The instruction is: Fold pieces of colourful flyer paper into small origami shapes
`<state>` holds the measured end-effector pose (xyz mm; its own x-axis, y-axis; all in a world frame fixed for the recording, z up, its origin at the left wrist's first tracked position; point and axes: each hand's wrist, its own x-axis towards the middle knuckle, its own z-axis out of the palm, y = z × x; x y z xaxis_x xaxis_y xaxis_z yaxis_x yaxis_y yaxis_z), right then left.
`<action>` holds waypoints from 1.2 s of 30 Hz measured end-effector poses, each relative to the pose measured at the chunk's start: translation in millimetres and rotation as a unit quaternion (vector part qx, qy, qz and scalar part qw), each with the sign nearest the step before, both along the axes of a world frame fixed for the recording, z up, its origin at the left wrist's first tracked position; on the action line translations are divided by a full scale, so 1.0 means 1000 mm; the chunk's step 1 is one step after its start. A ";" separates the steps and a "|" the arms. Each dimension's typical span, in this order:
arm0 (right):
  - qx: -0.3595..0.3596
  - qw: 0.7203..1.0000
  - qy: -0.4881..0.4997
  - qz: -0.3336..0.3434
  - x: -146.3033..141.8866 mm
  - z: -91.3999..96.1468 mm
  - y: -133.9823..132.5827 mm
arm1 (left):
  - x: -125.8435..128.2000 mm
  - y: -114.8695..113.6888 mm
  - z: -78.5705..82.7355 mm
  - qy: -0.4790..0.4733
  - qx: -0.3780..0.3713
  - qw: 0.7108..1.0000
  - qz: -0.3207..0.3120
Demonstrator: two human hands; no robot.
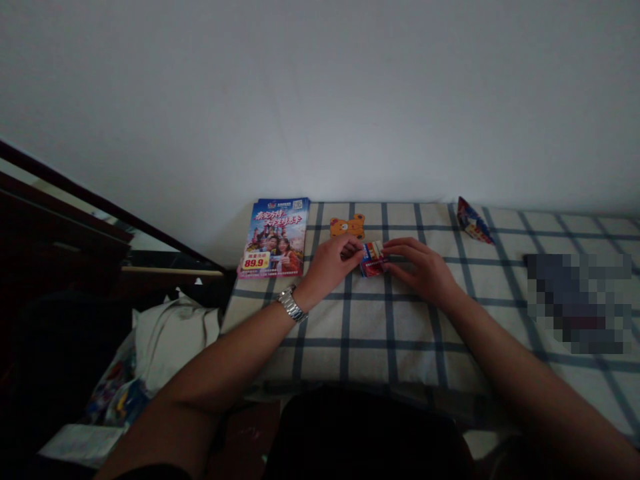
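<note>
A small folded leaflet [373, 259], red, blue and pale, lies on the checked cloth between my two hands. My left hand [336, 257], with a metal watch [292, 303] at its wrist, has its fingers curled and pinches the leaflet's left edge. From the other side, the thumb and fingers of my right hand [419, 265] close on the right edge. A stack of printed flyers [275, 237] lies to the left of my left hand. Just beyond the fingers is an orange bear-shaped piece [347, 227].
White and blue-grey checked cloth [320, 337] covers the surface up to the wall [350, 100]. A folded paper piece [473, 221] stands at the back right. Farther right is a blurred-out dark item [577, 300]. White bags [175, 333] sit below on the left.
</note>
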<state>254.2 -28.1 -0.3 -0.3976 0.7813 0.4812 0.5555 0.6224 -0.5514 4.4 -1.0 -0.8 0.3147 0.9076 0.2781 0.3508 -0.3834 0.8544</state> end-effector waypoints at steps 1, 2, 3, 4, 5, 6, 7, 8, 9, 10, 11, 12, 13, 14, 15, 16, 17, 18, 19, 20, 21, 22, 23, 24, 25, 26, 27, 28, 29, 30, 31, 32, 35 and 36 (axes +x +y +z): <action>-0.001 1.000 -0.010 0.016 -0.001 0.000 0.000 | 0.000 0.000 0.000 0.002 0.001 1.000 0.000; -0.001 0.999 -0.019 0.031 -0.001 -0.001 -0.001 | 0.000 0.000 0.000 0.004 0.003 1.000 0.001; -0.001 0.999 -0.028 0.043 -0.002 -0.001 -0.001 | 0.000 0.000 0.000 0.007 0.006 1.000 0.002; -0.001 0.998 -0.036 0.053 -0.003 -0.001 -0.001 | -0.001 0.000 0.000 0.012 0.009 1.000 0.003; 0.000 0.997 -0.042 0.061 -0.003 -0.001 -0.001 | -0.001 0.000 0.000 0.020 0.014 1.000 0.003; 0.002 0.997 -0.047 0.066 -0.004 -0.002 -0.001 | -0.001 -0.001 0.001 0.030 0.020 0.999 0.004; 0.003 0.996 -0.050 0.071 -0.004 -0.002 0.000 | -0.001 -0.001 0.002 0.042 0.027 0.999 0.004; 0.003 0.996 -0.053 0.074 -0.004 -0.003 0.001 | -0.002 -0.002 0.003 0.055 0.035 0.998 0.003; 0.004 0.996 -0.054 0.077 -0.004 -0.004 0.001 | -0.002 -0.003 0.004 0.068 0.042 0.997 0.002; 0.006 0.995 -0.055 0.080 -0.004 -0.004 0.001 | -0.002 -0.003 0.005 0.083 0.049 0.995 0.000; 0.007 0.995 -0.056 0.081 -0.004 -0.005 0.002 | -0.003 -0.004 0.006 0.097 0.054 0.994 -0.002; 0.008 0.995 -0.058 0.081 -0.004 -0.005 0.002 | -0.003 -0.005 0.007 0.110 0.059 0.992 -0.003; 0.008 0.995 -0.061 0.080 -0.003 -0.005 0.002 | -0.004 -0.005 0.007 0.122 0.064 0.990 -0.004; 0.008 0.995 -0.064 0.079 -0.003 -0.006 0.002 | -0.004 -0.005 0.008 0.135 0.069 0.988 -0.005; 0.006 0.995 -0.068 0.078 -0.003 -0.006 0.002 | -0.004 -0.005 0.008 0.146 0.075 0.986 -0.005; 0.005 0.995 -0.071 0.077 -0.003 -0.006 0.002 | -0.005 -0.005 0.009 0.159 0.082 0.984 -0.004; 0.005 0.994 -0.073 0.076 -0.003 -0.006 0.003 | -0.005 -0.005 0.009 0.172 0.088 0.981 -0.001; 0.006 0.994 -0.073 0.075 -0.003 -0.007 0.003 | -0.006 -0.004 0.009 0.186 0.093 0.978 0.002; 0.008 0.994 -0.073 0.075 -0.002 -0.008 0.003 | -0.006 -0.004 0.009 0.199 0.098 0.975 0.004; 0.010 0.994 -0.073 0.076 -0.002 -0.008 0.004 | -0.006 -0.004 0.009 0.211 0.101 0.972 0.005; 0.013 0.994 -0.074 0.077 -0.002 -0.009 0.004 | -0.006 -0.004 0.008 0.221 0.104 0.970 0.004; 0.015 0.994 -0.075 0.077 -0.002 -0.010 0.005 | -0.007 -0.004 0.008 0.229 0.106 0.968 0.002; 0.017 0.994 -0.077 0.078 -0.001 -0.011 0.005 | -0.007 -0.004 0.007 0.234 0.110 0.966 0.001; 0.019 0.994 -0.080 0.077 -0.001 -0.011 0.005 | -0.007 -0.004 0.006 0.238 0.114 0.964 0.000; 0.021 0.993 -0.083 0.076 -0.001 -0.011 0.005 | -0.007 -0.003 0.004 0.243 0.120 0.963 0.000; 0.023 0.993 -0.087 0.075 -0.001 -0.012 0.005 | -0.008 -0.003 0.003 0.247 0.126 0.961 0.000; 0.023 0.993 -0.090 0.074 -0.001 -0.011 0.005 | -0.008 -0.002 0.001 0.250 0.134 0.959 0.000; 0.023 0.992 -0.095 0.074 -0.001 -0.011 0.005 | -0.008 -0.002 0.000 0.251 0.144 0.957 -0.004; 0.022 0.992 -0.098 0.074 -0.001 -0.011 0.006 | -0.008 -0.001 -0.002 0.250 0.157 0.955 -0.012; 0.020 0.992 -0.100 0.074 -0.001 -0.010 0.006 | -0.008 0.000 -0.003 0.245 0.172 0.954 -0.028; 0.018 0.992 -0.100 0.076 -0.001 -0.010 0.006 | -0.008 0.001 -0.004 0.241 0.186 0.951 -0.045; 0.015 0.992 -0.101 0.078 -0.001 -0.009 0.006 | -0.008 0.002 -0.005 0.238 0.197 0.949 -0.062; 0.008 0.992 -0.098 0.080 -0.001 -0.009 0.007 | -0.008 0.003 -0.006 0.234 0.202 0.945 -0.105; 0.007 0.992 -0.096 0.079 -0.001 -0.009 0.006 | -0.008 0.003 -0.006 0.233 0.198 0.945 -0.113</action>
